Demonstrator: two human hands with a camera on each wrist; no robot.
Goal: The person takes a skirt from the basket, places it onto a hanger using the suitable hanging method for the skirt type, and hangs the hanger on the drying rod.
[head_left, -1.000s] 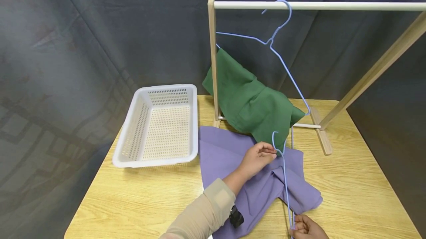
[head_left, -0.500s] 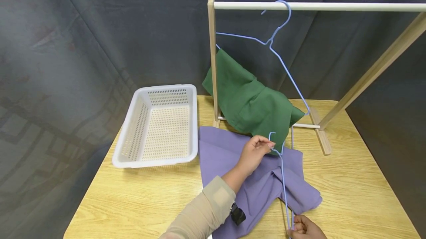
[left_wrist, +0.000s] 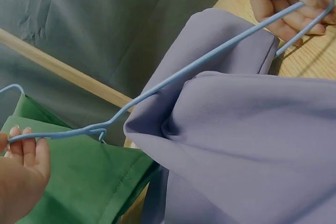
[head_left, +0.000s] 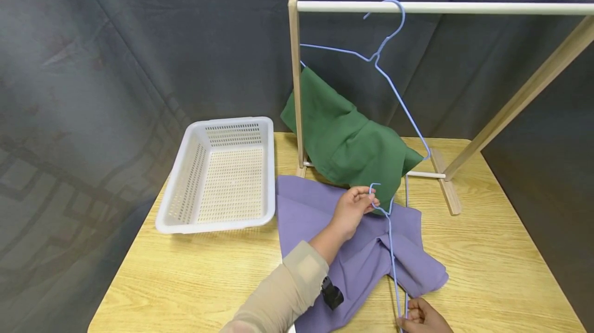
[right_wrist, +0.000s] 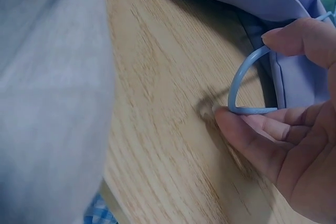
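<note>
My left hand (head_left: 351,210) pinches a blue clothes hanger (head_left: 391,250) by its hook. At the hanger's near end, my right hand (head_left: 424,317) grips the bent corner; the right wrist view shows thumb and fingers of the right hand (right_wrist: 294,145) around this blue loop. One arm of the hanger lies over the purple cloth (head_left: 315,209), while its other bar passes out of sight under a fold of it. The purple cloth is spread on the table. Behind it, a green cloth (head_left: 348,132) drapes aslant from a second blue hanger (head_left: 402,97) hooked on the rail.
A white perforated basket (head_left: 215,229) stands on the wooden table (head_left: 185,276) at the left. The rack's wooden left post (head_left: 297,85), white rail (head_left: 464,8) and slanting right post (head_left: 515,101) rise at the back. Dark curtain surrounds the table.
My left hand has shifted slightly left and up, and the held hanger's hook has moved left with it. The near end has drifted slightly left in my right hand. The purple cloth looks unmoved.
</note>
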